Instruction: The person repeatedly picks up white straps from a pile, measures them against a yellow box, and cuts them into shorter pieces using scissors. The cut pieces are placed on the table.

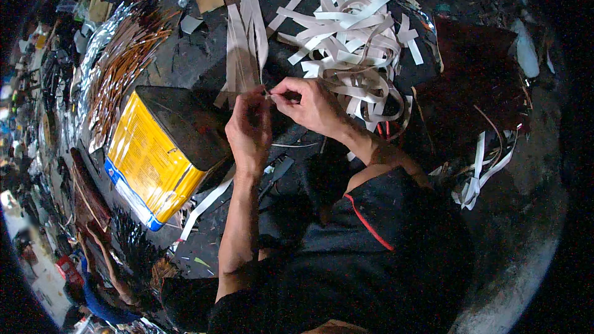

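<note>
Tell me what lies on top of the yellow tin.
On the dark upper face of the yellow tin, a bundle of pale paper strips rests at its far edge. The left hand hovers over that corner, hiding what lies beneath it. The rest looks bare.

Cramped floor workshop: white paper strips (352,31) heaped, thin stick bundles (124,62), yellow tin (148,161), scraps littering dark floor (526,210).
</note>
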Tool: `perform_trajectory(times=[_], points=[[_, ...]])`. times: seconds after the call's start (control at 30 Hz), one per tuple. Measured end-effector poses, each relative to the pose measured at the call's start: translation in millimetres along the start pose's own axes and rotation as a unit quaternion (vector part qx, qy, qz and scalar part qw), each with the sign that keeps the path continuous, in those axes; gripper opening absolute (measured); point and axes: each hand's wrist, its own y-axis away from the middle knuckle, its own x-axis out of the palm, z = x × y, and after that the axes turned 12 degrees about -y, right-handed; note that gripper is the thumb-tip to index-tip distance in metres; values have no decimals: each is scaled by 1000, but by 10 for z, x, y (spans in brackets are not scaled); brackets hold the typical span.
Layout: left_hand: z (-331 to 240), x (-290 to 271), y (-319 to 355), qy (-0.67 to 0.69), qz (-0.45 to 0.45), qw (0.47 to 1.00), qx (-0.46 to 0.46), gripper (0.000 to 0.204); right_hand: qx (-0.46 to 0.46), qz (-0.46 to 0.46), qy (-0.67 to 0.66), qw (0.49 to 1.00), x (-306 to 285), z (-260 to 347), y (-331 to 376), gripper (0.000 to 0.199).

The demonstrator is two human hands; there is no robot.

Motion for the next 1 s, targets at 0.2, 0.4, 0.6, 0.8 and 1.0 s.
perform_trajectory(times=[0.2, 0.4, 0.6, 0.8, 1.0], points=[[-596, -755, -247, -351, -85, 919, 159, 43, -84, -260, 45, 961, -574, -412, -353, 12], [-777, -2225, -286, -536, -109, 827, 128, 10, -16, -319, 252, 914, -1246, -420, -507, 20], [-303, -3166, -134, -652, -156, 740, 61, 9, 96, -347, 412, 837, -1971, -749, -482, 26], [461, -4997, 177, -586, -25, 805, 93, 20, 93, -369, 522, 763, -2583, -1017, -143, 34], [-156, -4301, -211, -647, -140, 749, 28, 21, 62, -455, 424, 780, -2743, -1112, -80, 34]])
